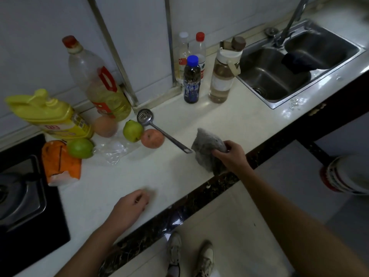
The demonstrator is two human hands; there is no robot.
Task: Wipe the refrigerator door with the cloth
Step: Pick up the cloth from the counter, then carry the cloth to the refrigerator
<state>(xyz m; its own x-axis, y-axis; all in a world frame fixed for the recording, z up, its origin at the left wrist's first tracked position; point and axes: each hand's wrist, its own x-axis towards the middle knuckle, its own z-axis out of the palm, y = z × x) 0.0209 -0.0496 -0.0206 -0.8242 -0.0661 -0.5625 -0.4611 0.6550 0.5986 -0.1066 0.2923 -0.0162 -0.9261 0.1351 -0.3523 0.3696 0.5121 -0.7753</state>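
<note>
Opening step of the task: pick-up of the cloth [207, 149] from the counter [171, 176]. Right hand [229, 154] near the front edge of the counter, fingers [218, 151] clamped on one side of the grey cloth, bulk of the fabric bunched and angled up and away from the palm, lower corner touching or just above the surface; which of the two, not clear. Left hand [130, 206] palm down on bare counter well apart from the cloth, fingers loosely curled, nothing held. Tip of a slotted spoon [159, 130] handle just beside the cloth's left edge; an apple [152, 138] and a pear [132, 130] farther left, bottles [191, 78] against the wall, sink [295, 64] at the right. Refrigerator door absent from view, hence no wiping begun by this evidence. Next move, as a judgement: lift clear of the spoon handle without dragging it, a turn away from the counter toward the refrigerator, then a regrip to spread the bunched fabric into a flat pad against the door. Chief risk: a snagged spoon handle, or a loose corner trailing over the counter edge.
</note>
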